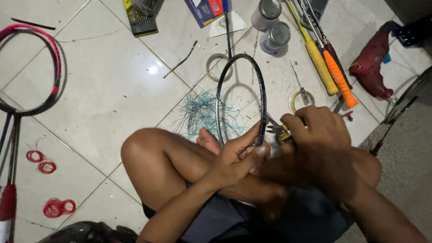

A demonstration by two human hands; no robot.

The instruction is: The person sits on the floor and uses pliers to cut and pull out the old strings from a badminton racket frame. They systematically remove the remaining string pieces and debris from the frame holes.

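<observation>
Dark unstrung racket frame [240, 85] gripped near its lower rim by left hand [236, 157], fingers curled around it. Yellow-handled pliers [279, 131] pinched by right hand [321, 135], fingers closed. Cut teal string [200, 110] strewn on floor [112, 90], left.

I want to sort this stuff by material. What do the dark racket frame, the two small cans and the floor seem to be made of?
Racket frame: thin dark hoop with a glossy sheen, likely carbon composite or painted metal; unclear which. The left hand grips it, and the right hand works pliers against it.
Two cans: bright reflective lids suggest metal.
Floor: glossy white tiles with grout lines, probably glazed ceramic.
</observation>
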